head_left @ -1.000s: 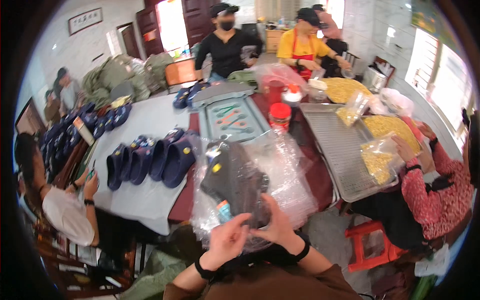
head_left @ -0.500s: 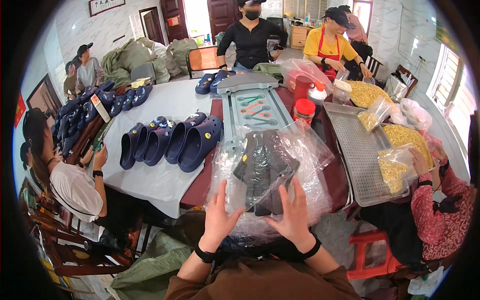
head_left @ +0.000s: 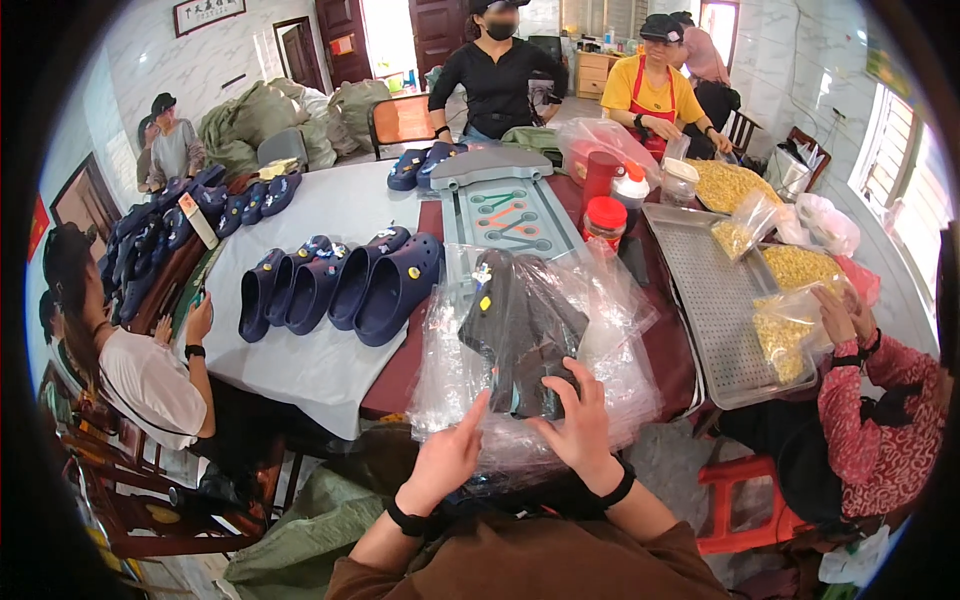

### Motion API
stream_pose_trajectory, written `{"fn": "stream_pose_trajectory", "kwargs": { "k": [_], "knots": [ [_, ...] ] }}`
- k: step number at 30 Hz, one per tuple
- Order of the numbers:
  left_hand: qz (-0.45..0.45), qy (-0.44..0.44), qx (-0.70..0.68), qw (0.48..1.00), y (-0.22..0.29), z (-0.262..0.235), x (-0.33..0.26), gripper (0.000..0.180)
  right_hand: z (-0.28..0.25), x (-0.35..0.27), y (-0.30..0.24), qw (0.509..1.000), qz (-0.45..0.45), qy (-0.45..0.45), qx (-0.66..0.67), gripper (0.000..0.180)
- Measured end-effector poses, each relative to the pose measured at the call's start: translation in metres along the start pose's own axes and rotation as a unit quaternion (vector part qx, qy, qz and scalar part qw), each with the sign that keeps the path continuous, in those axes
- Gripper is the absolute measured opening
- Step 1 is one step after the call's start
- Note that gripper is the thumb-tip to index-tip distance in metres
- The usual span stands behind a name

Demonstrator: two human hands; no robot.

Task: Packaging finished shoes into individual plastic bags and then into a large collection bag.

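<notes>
A clear plastic bag [head_left: 585, 345] lies before me on a stack of more clear bags, with a pair of dark clogs [head_left: 520, 335] inside it. Yellow and white charms show at the clogs' left side. My left hand [head_left: 447, 455] is at the bag's near left corner, index finger stretched forward and the other fingers partly curled; its thumb is hidden. At the near right edge, my right hand [head_left: 580, 425] rests with bent fingertips against the bag, its thumb well apart from them. Neither hand visibly grips anything.
Navy clogs [head_left: 400, 290] stand in a row on a white sheet [head_left: 320, 375], left. A grey plastic board [head_left: 495, 170] lies beyond the bag, beside a red-lidded jar [head_left: 605, 220]. Right is a perforated metal tray [head_left: 700, 310] with bagged yellow pieces [head_left: 785, 335]. Co-workers surround the table.
Both my hands were spread over the bag; the left has drawn back and curled some fingers, the right has bent its fingers. The bagged clogs have shifted slightly. A co-worker opposite has raised their head.
</notes>
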State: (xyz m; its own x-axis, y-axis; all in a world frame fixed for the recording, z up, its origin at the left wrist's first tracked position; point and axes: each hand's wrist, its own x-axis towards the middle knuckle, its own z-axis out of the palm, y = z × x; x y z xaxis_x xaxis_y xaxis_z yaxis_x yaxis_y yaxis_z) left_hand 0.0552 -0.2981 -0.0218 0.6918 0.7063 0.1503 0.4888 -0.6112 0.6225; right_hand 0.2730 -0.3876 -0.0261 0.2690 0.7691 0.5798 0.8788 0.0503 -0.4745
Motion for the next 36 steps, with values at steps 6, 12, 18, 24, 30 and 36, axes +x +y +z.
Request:
{"fn": "stream_pose_trajectory", "kwargs": {
  "k": [6,12,18,24,30,36],
  "knots": [
    [-0.071,0.022,-0.12,0.99,-0.013,-0.034,-0.008,0.07,-0.012,-0.001,0.007,0.997,0.018,0.065,0.039,0.104],
    [-0.08,-0.047,-0.197,0.976,-0.036,-0.045,-0.013,0.078,-0.042,-0.023,0.037,0.979,0.19,-0.049,0.06,0.092],
    [-0.08,-0.145,-0.439,0.883,-0.054,-0.07,-0.01,0.073,-0.059,-0.05,0.076,0.942,0.238,-0.032,0.233,0.056],
    [-0.009,0.008,-0.216,0.976,-0.073,-0.07,-0.014,0.072,-0.079,-0.05,0.078,0.946,0.152,-0.04,0.283,0.057],
    [0.17,0.107,0.096,0.975,-0.035,-0.048,-0.007,0.087,-0.079,-0.044,0.068,0.998,-0.041,0.025,0.027,0.062],
    [0.24,0.059,0.111,0.963,-0.024,-0.024,-0.006,0.04,-0.066,-0.042,0.053,0.992,-0.122,-0.023,-0.007,0.045]
  ]
}}
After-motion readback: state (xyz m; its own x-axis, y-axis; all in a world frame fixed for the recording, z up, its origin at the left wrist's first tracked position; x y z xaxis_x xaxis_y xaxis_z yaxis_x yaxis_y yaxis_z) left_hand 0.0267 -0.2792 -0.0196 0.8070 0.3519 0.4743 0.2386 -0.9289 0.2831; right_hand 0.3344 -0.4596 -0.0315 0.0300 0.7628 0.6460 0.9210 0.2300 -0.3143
